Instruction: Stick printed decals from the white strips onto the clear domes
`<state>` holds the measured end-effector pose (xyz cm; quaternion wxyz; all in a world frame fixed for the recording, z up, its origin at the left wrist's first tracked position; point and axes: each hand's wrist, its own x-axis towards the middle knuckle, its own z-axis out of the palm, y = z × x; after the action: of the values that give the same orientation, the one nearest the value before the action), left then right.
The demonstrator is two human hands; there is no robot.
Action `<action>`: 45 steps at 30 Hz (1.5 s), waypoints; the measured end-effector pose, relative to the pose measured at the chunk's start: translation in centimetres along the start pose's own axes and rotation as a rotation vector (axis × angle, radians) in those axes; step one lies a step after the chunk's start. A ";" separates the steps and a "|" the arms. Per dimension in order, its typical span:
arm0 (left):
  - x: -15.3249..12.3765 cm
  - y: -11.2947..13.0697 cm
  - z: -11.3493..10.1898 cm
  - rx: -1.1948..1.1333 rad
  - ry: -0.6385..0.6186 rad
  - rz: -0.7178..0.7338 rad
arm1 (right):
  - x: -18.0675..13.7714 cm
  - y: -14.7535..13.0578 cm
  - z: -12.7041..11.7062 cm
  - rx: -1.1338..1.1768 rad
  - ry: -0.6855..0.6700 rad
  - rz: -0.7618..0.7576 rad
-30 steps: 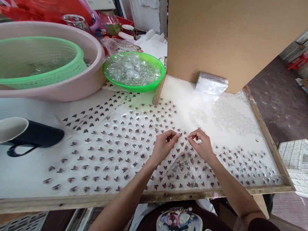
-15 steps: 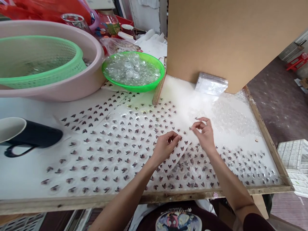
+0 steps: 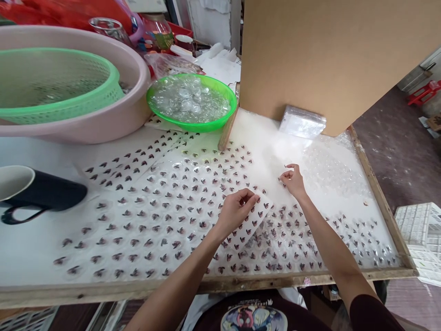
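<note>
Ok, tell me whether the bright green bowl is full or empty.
Full: the bright green bowl holds clear plastic pieces heaped up to its rim.

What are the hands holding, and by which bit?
The left hand pinches a printed sticker sheet near its top edge. The right hand seems to carry tiny dark stickers; exactly where is unclear.

A Small Handwork Workshop

A wood-framed worktable (image 3: 81, 296) is carrying rows of small dark printed motifs (image 3: 176, 244); a bright green bowl (image 3: 206, 126) is brimming with clear plastic pieces (image 3: 189, 101); a pink basin (image 3: 132, 115) is holding a mint-green colander (image 3: 96, 99); a cardboard panel (image 3: 327, 59) is standing behind; white lattice crates (image 3: 415, 225) are sitting low at the right.
</note>
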<state>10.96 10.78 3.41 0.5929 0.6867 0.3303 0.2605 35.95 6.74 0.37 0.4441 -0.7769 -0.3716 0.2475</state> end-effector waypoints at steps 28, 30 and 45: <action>0.1 0.4 0.0 -0.031 -0.001 0.006 | 3.0 -1.6 1.4 -0.279 -0.081 0.062; 0.1 0.4 -0.1 -0.030 -0.002 -0.002 | 2.9 -1.7 1.6 -0.372 -0.080 0.023; 0.4 0.2 0.0 0.019 0.183 0.089 | -5.5 -4.8 1.2 0.029 -0.425 -0.121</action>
<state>11.29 11.08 3.63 0.5416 0.6797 0.3545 0.3450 30.07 4.55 4.27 0.3811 -0.6771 -0.4990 0.3838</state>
